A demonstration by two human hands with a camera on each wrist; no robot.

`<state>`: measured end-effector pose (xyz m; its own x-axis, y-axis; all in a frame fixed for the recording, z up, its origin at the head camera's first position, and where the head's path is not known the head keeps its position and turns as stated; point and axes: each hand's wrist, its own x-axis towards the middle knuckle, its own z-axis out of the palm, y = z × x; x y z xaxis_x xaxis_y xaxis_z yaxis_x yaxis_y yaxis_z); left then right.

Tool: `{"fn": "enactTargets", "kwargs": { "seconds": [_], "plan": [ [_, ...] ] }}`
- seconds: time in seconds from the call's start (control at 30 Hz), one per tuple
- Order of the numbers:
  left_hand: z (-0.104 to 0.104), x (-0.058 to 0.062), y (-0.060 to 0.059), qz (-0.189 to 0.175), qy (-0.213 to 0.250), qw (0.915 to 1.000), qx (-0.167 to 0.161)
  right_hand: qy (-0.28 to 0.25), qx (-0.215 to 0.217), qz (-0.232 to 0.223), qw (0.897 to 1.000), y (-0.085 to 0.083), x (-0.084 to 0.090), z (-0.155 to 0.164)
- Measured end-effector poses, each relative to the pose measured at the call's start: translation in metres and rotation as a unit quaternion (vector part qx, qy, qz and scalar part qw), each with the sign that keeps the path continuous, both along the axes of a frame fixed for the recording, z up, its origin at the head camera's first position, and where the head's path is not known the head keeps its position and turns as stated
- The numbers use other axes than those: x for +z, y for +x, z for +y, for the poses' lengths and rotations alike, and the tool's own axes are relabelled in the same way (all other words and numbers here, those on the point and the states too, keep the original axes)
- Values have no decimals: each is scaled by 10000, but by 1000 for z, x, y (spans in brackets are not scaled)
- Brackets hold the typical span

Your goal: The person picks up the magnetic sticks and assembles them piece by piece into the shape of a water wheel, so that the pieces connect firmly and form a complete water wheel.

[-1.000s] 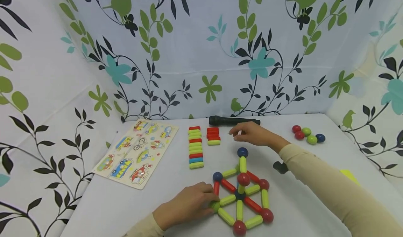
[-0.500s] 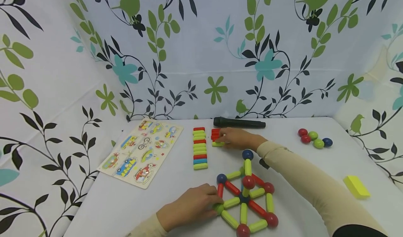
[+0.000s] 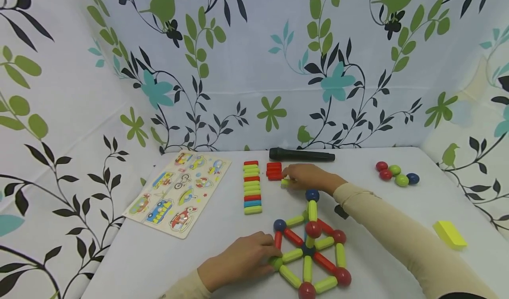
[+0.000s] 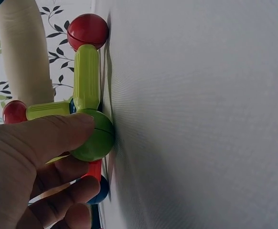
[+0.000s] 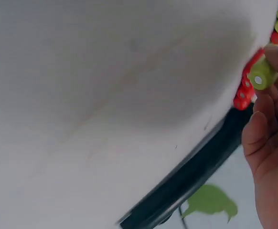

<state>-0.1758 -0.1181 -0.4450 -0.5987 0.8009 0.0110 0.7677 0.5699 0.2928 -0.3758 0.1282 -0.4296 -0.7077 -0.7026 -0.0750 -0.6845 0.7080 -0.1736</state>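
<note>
My left hand [image 3: 242,257] pinches a green ball [image 4: 98,138] at the left corner of a wheel-shaped frame of magnetic rods and balls. In the left wrist view the thumb presses on that ball, with the fingers curled beneath. The frame's hub is a dark blue ball [image 3: 308,249]; a rod column topped by a blue ball [image 3: 312,195] rises from it through a red ball [image 3: 313,229]. Beyond the frame, my right hand [image 3: 310,176] pinches a lime-green magnetic rod [image 5: 262,76], its end facing the right wrist camera. Just left of it lie several red rods [image 3: 274,171].
A column of lime, red and blue rods [image 3: 252,187] lies left of the red ones. A black flashlight-like tube [image 3: 302,155] lies behind. Further left is a wooden picture puzzle board [image 3: 179,193]. Loose balls [image 3: 395,170] and a yellow block [image 3: 450,235] are at right.
My right hand moved left to the small red stack, took the lime-green rod from its front and drew it slightly right. The left hand stays on the green ball. The head view shifted slightly.
</note>
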Motion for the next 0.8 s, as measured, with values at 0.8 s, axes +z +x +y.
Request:
{"fn": "enactTargets", "kwargs": {
  "seconds": [0.8],
  "plan": [
    [4,0,0,21,77,10000,21,-1787,-150,-1674,9694,144,23,126]
  ]
}}
